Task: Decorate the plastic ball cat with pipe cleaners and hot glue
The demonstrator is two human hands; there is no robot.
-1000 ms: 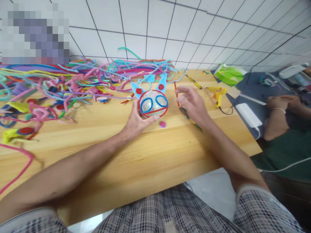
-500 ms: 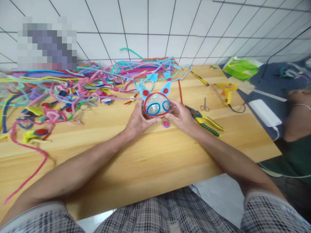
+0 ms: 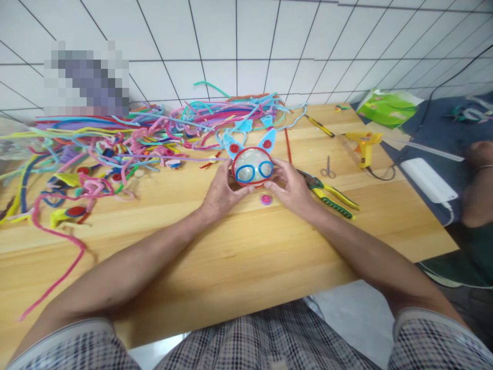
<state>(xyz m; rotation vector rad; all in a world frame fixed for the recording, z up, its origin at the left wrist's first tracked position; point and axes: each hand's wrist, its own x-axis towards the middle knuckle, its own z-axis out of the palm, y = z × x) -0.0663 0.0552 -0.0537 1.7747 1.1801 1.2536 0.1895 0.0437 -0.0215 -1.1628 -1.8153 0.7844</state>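
Between my two hands is a clear ball [image 3: 252, 156] rimmed in red pipe cleaner, with two blue rings on its front and light-blue pointed ears with red discs on top. My left hand [image 3: 222, 194] is closed around its left side, thumb along the bottom. On the right side my right hand [image 3: 288, 185] grips it, with the thumb near the lower edge. A small pink and purple disc [image 3: 265, 200] lies on the table just below the ball. Pliers with yellow and green handles [image 3: 332, 198] rest beside my right hand.
Many coloured pipe cleaners [image 3: 154, 133] heap along the back and left of the wooden table [image 3: 239, 257]. Small scissors [image 3: 328, 168], a yellow glue gun [image 3: 364, 146] and a utility knife [image 3: 320, 126] lie on the right. Another person's arm [image 3: 479, 190] shows at far right.
The whole view has shifted slightly, with things appearing a little further right. The ball's blue rings now look more level and face me more directly; both hands keep their hold.
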